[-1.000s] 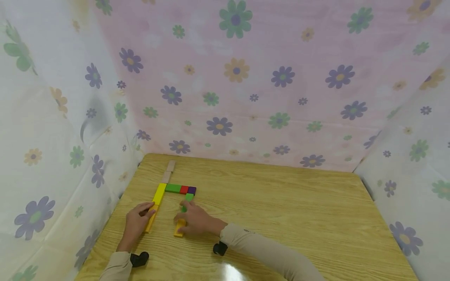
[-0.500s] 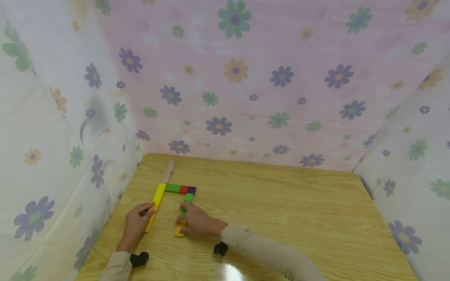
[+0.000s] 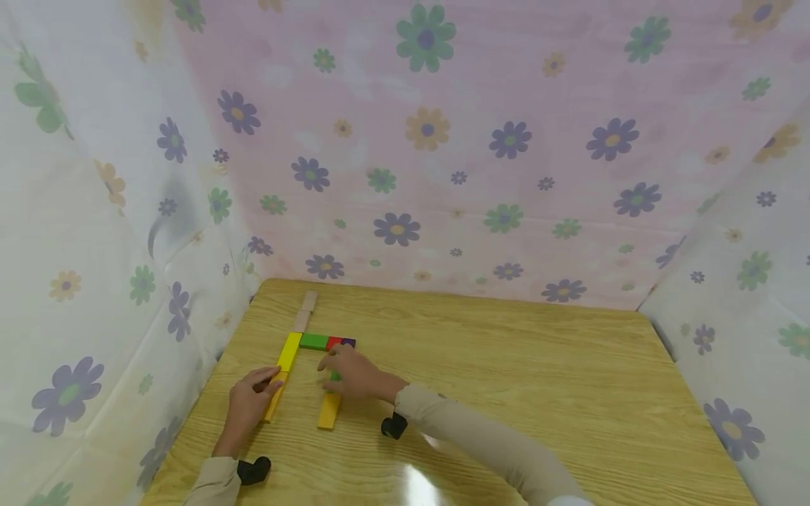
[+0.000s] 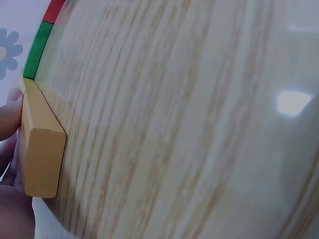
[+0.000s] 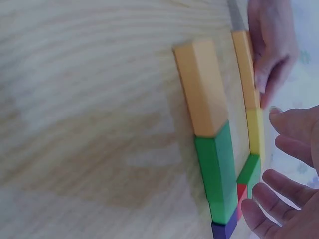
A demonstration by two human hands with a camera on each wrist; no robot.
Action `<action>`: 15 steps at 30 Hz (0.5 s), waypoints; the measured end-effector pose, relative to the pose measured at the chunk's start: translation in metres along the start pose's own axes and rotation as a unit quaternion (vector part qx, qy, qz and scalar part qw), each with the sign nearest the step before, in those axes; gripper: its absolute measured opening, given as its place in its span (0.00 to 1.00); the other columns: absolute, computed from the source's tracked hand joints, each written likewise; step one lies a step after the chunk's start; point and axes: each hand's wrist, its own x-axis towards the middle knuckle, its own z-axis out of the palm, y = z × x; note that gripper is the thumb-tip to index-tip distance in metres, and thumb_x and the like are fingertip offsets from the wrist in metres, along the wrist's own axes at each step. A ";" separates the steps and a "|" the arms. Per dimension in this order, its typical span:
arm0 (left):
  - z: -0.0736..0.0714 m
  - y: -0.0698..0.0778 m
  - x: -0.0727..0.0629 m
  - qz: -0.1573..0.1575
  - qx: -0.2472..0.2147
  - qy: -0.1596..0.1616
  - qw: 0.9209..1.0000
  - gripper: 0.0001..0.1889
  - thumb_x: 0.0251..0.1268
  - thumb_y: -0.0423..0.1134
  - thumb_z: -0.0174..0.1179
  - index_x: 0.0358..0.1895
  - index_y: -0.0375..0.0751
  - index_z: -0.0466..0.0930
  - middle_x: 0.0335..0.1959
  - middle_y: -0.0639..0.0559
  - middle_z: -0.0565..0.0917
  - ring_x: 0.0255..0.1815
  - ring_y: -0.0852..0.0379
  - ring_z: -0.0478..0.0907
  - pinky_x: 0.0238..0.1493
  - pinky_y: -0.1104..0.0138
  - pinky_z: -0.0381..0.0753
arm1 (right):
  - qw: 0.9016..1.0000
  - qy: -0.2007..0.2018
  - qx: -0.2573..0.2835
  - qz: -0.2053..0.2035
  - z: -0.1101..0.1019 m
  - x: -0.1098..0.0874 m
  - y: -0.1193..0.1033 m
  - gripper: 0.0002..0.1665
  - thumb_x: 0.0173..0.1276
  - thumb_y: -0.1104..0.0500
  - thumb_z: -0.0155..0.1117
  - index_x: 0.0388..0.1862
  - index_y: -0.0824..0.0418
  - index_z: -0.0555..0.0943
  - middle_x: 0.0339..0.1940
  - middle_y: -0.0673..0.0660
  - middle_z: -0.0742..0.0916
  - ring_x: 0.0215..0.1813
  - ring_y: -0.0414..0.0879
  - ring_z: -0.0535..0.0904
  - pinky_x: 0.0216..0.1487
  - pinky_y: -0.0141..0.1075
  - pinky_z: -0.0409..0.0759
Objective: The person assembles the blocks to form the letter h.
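In the head view, my left hand [image 3: 247,404] rests its thumb and fingertips along the outer side of an orange block [image 4: 44,159]. A yellow block [image 3: 290,351] continues that line. From it a green block [image 3: 313,341], a red one [image 3: 334,343] and a purple one [image 5: 223,229] run to the right. A second column comes back from the purple block: green blocks [image 5: 219,164], then an orange block [image 3: 328,414]. Over this column my right hand [image 3: 354,372] hovers with its fingers spread, holding nothing, and partly hides the green pieces.
Two plain wooden blocks [image 3: 308,302] extend the left line toward the back of the wood-grain table [image 3: 506,393]. Floral cloth [image 3: 405,140] hangs along the back and both sides. Black wrist mounts [image 3: 254,471] sit below the sleeves.
My right hand has moved off the orange block and farther back along the right column, uncovering that block. The blocks stay in place, and my left hand keeps its position.
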 end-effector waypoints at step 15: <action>0.001 0.005 -0.003 -0.008 0.009 0.010 1.000 0.15 0.62 0.29 0.62 0.52 0.28 0.80 0.48 0.37 0.81 0.42 0.45 0.79 0.36 0.82 0.73 | 0.997 0.033 0.071 0.009 -0.019 -0.017 0.025 0.16 0.67 0.52 0.63 0.50 0.57 0.82 0.51 0.53 0.78 0.53 0.45 0.72 0.52 0.34 0.73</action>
